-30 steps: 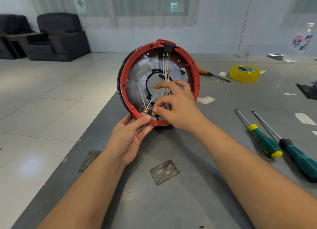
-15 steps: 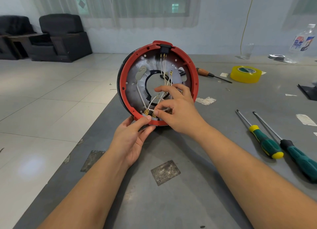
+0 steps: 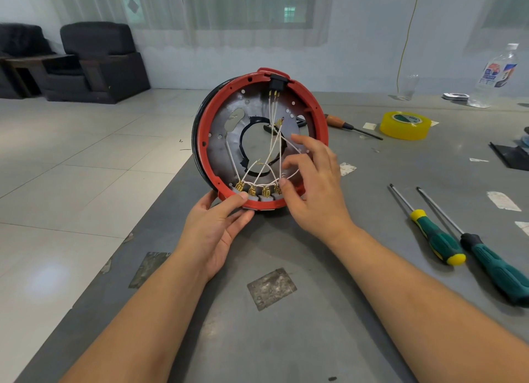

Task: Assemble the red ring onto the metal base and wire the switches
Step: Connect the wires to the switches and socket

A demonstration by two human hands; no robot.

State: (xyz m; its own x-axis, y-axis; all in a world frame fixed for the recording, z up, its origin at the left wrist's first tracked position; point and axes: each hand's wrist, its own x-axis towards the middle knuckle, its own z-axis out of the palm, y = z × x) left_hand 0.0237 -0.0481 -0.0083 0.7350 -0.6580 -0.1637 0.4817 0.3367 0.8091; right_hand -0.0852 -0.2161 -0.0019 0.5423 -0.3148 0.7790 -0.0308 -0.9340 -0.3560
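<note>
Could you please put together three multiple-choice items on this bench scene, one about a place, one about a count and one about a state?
1. Where does the yellow tape roll lie?
A. On the table beyond the two green-handled screwdrivers
B. Inside the red ring
C. On the floor tiles

2. How many green-handled screwdrivers lie on the table?
A. One
B. Two
C. Four

3. How does the red ring stand?
A. Flat on the table
B. Tipped up on its edge, propped by the left hand
C. Hanging from a hook

Answers:
1 A: the roll sits on the table's far right, past the screwdrivers.
2 B: two lie side by side at the right.
3 B: its open face with the white wires faces the camera, its lower rim at the table, while the right hand fingers the wires.
</note>
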